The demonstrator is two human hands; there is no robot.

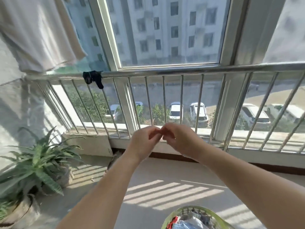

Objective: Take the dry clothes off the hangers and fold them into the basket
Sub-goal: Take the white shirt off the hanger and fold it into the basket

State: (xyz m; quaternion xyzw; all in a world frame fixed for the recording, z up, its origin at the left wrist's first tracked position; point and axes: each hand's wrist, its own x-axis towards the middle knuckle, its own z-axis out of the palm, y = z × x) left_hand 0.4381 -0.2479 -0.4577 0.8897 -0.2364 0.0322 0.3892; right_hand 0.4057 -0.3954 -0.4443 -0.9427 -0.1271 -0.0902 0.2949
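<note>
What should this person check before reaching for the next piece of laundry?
1. Hands free: cannot tell. The left hand and right hand meet fingertip to fingertip, fingers curled; anything pinched between them is too small to make out.
2. Basket within reach: ok. The green basket sits just below the arms, already holding clothes.
3. Clothes left to take down: ok. A white garment hangs at upper left.
4. Small items: ok. A dark cloth is draped on the railing.
5. Hanger: cannot tell, out of view.
6. Footing: ok. The potted plant stands off to the left.
</note>
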